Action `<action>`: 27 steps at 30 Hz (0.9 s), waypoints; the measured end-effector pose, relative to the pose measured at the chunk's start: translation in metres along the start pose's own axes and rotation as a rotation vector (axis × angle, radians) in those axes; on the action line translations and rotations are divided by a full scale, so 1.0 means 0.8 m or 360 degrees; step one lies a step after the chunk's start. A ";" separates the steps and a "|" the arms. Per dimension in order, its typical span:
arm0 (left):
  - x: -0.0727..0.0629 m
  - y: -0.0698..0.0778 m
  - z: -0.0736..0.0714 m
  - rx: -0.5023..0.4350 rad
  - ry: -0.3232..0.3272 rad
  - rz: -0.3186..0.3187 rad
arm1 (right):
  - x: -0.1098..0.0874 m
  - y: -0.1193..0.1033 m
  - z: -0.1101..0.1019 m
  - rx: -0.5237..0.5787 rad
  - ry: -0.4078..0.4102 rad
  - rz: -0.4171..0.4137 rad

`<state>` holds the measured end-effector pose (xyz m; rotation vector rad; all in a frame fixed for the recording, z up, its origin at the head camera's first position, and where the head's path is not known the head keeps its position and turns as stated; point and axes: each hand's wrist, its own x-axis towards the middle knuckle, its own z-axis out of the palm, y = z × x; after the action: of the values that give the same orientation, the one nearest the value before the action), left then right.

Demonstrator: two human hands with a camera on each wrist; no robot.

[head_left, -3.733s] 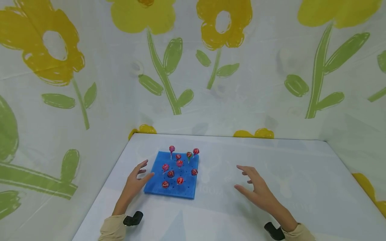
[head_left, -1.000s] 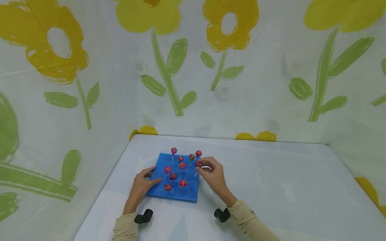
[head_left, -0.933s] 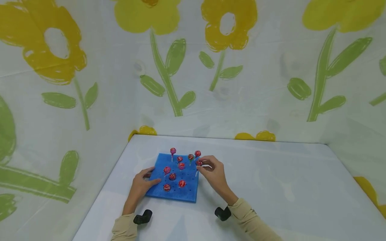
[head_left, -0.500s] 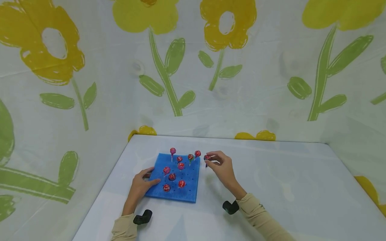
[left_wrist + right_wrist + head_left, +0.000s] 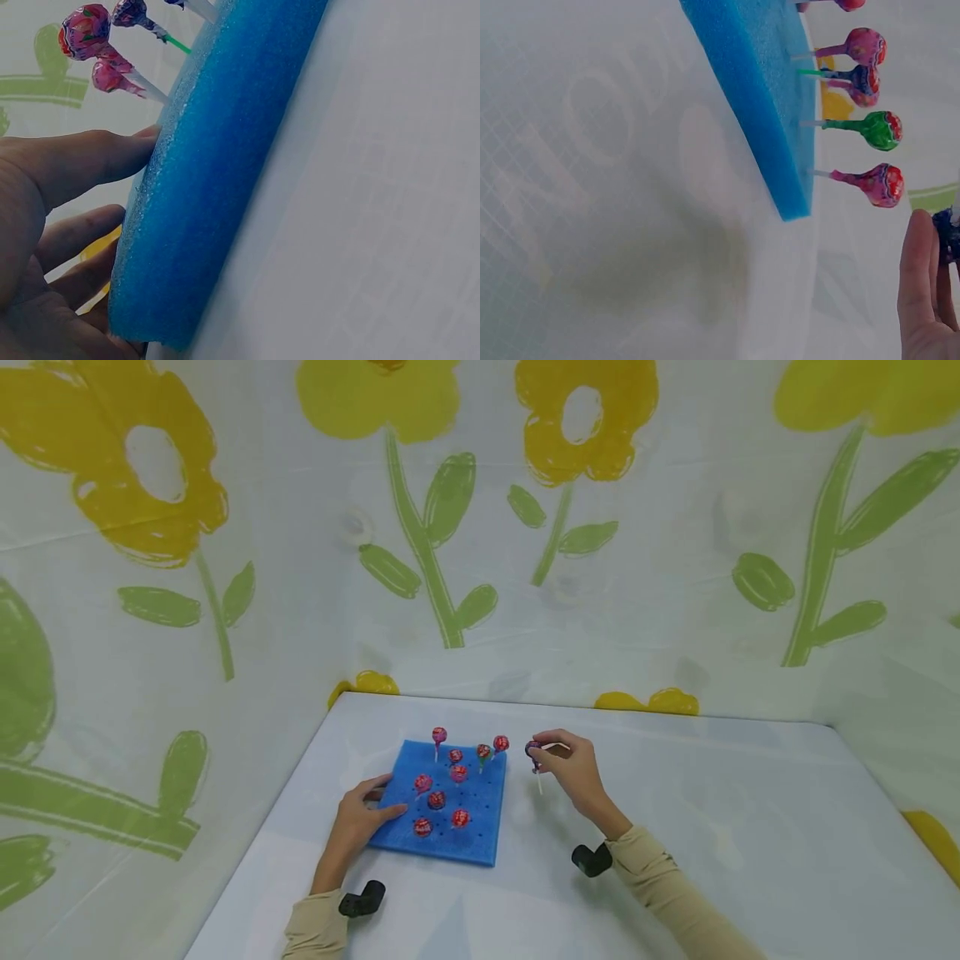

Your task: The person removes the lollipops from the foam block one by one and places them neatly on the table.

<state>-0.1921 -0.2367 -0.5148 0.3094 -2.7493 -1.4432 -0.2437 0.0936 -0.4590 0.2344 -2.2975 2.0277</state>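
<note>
White table (image 5: 720, 827) with a blue foam block (image 5: 476, 842) on its left half.

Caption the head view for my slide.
Left hand rests on a blue foam block stuck with lollipops; right hand pinches another lollipop beside it.

Ten lollipops (image 5: 437, 799): nine standing in one blue foam board (image 5: 472, 847), one held (the only one off the foam). Two hands (image 5: 356, 819), two black wrist devices (image 5: 363, 900), two beige sleeves (image 5: 318, 922), one white desk (image 5: 765, 810).

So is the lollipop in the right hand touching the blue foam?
Apart. The head view shows white table between the blue foam and the held lollipop, stick and all.
</note>
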 end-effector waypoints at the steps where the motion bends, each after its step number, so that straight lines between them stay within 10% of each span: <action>1: 0.000 0.000 0.000 0.0008 0.0002 0.0003 | 0.002 0.001 -0.001 0.0004 -0.0001 0.0036; 27: 0.000 0.000 0.003 0.0016 0.0035 0.0041 | 0.055 0.047 -0.006 -0.0188 0.0082 0.0388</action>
<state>-0.1923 -0.2344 -0.5160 0.2872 -2.7338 -1.4115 -0.2936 0.0995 -0.4884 -0.1085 -2.5098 1.9609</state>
